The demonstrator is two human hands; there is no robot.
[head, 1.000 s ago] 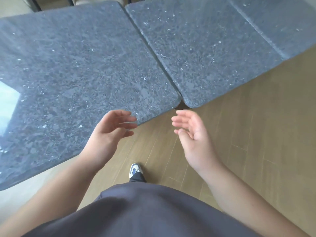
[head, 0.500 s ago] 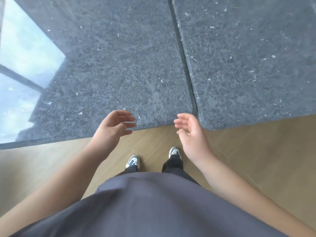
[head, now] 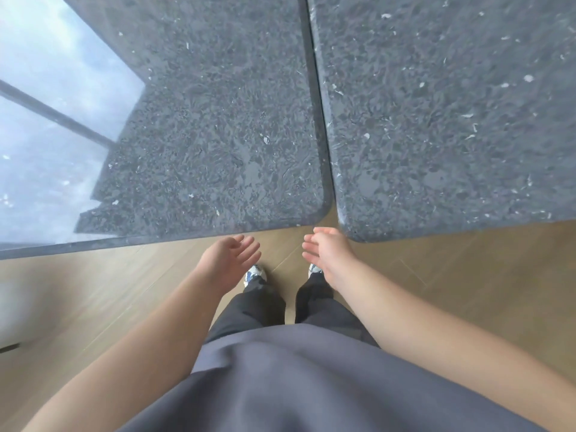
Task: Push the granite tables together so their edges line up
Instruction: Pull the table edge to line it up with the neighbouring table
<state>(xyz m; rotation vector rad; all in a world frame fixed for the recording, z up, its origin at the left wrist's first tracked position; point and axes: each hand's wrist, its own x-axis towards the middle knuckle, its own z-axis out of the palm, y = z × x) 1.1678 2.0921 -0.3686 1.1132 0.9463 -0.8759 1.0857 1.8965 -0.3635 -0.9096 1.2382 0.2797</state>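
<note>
Below the near edges of two granite tables, both hands hang in the air over a wooden floor point(head: 467, 275), holding nothing. The left hand point(head: 230, 260) has its fingers loosely extended and a little spread, palm turned inward, just short of the near edge of the left table point(head: 202, 135) and not touching it. The right hand point(head: 327, 249) is likewise relaxed and open, fingers slightly bent and pointing toward the left hand, close to the rounded corner of the right table point(head: 452, 120); whether it brushes that corner cannot be told. The two tables lie side by side with a narrow dark seam point(head: 314, 88) running between their long edges, so they sit almost touching. Their near edges do not line up: the right table's corner reaches closer to the person than the left table's corner, leaving a small wedge of floor showing where the rounded corners meet. A bright window reflection point(head: 53, 120) covers the left part of the left table. Below the hands, two shoes point(head: 255, 272) and dark trousers point(head: 265, 307) show, with a grey shirt point(head: 296, 385) filling the bottom of the view.
</note>
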